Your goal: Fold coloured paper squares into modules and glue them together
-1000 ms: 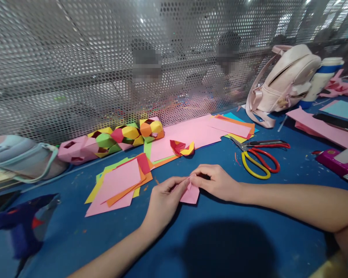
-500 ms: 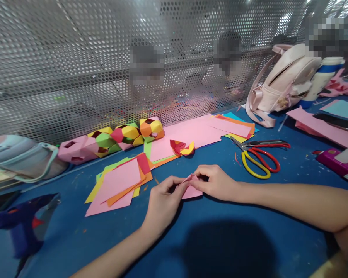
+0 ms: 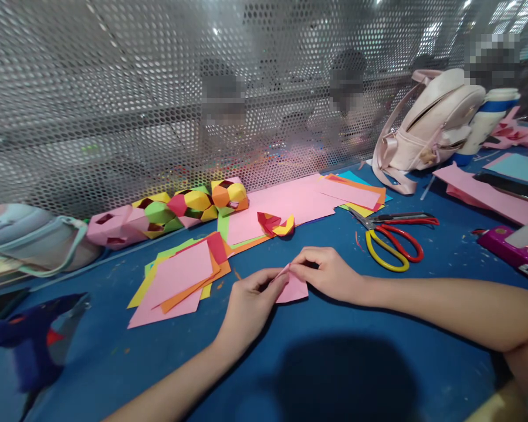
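Here, left hand (image 3: 250, 302) and right hand (image 3: 330, 272) both grip folded pink paper (image 3: 294, 288), fingertips closed, paper's folds partly hidden.

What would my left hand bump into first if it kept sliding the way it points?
Probably your right hand, meeting it over the small pink paper both pinch; the left hand points up-right.

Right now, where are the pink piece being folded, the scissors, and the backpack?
Pink piece (image 3: 295, 289), head view, on its flat lower part between the two hands.
Scissors (image 3: 393, 246), head view, on the red and yellow handle loops.
Backpack (image 3: 440, 117), head view, on its pale front panel.
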Motion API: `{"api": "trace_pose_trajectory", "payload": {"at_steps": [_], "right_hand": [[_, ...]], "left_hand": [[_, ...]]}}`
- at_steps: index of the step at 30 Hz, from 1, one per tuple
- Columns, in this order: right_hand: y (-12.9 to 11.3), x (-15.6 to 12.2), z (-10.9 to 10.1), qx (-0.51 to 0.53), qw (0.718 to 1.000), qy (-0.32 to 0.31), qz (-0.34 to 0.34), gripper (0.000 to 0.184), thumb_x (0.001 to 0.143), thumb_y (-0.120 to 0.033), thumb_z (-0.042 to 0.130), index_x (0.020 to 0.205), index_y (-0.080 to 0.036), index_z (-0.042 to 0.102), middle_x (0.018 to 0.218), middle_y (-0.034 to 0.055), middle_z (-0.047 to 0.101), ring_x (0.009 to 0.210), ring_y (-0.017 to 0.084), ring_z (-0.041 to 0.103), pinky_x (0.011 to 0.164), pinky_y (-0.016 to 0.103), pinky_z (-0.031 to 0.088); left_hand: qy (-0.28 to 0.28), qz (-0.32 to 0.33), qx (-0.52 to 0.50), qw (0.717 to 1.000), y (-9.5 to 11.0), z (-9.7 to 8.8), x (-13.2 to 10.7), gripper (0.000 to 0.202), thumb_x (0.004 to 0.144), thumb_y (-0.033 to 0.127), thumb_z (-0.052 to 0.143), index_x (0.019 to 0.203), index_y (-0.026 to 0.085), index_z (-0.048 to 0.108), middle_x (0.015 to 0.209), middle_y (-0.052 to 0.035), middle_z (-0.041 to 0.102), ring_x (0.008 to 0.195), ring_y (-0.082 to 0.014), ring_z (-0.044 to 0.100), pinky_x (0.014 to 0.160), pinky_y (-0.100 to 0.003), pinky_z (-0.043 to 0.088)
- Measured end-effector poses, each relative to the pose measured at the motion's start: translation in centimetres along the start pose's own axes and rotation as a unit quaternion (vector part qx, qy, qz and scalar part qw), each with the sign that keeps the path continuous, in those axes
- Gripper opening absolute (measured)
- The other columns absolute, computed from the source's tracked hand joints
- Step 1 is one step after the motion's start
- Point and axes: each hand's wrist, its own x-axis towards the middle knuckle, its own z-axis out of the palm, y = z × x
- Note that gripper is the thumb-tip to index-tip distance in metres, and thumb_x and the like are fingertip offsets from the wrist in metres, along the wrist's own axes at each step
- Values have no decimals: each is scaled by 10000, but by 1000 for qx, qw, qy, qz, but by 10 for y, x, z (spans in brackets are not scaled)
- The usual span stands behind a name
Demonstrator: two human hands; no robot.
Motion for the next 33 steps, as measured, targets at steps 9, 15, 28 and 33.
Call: {"api": "trace_pose_trajectory", "payload": {"at_steps": [9, 15, 28, 33], "right_hand": [[-2, 0, 0, 26, 999, -14, 15, 107, 806, -213, 574, 803, -137, 648, 707, -1, 598, 641, 96, 536, 584, 199, 417], [-3, -1, -1, 34, 999, -27, -2, 83, 791, -151, 557, 806, -131, 636, 709, -6, 577, 622, 89, 529, 587, 203, 423], [-1, 1, -1, 4, 1000, -7, -5, 84, 800, -177, 573, 774, -151, 649, 718, -4, 606, 660, 100, 541, 611, 208, 426], [0, 3, -4, -8, 1000, 1, -1, 133, 808, -168, 552, 720, -142, 648, 706, 0, 612, 662, 101, 547, 616, 216, 412]], "left_hand": [[-9, 2, 18, 1000, -1, 1, -1, 167, 778, 328, 597, 824, 206, 702, 763, 16, 716, 700, -144, 628, 637, -214, 471], [-20, 13, 41, 999, -1, 2, -1, 184, 788, 328, 573, 821, 196, 697, 725, 11, 700, 657, -147, 607, 598, -226, 459], [-17, -2, 20, 1000, -1, 0, 0, 251, 812, 349, 544, 928, 195, 704, 906, -18, 729, 844, -182, 644, 776, -259, 492], [8, -13, -23, 1000, 2, -1, 0, 304, 800, 401, 556, 1024, 220, 655, 1079, -22, 681, 1011, -189, 598, 887, -279, 455]]}}
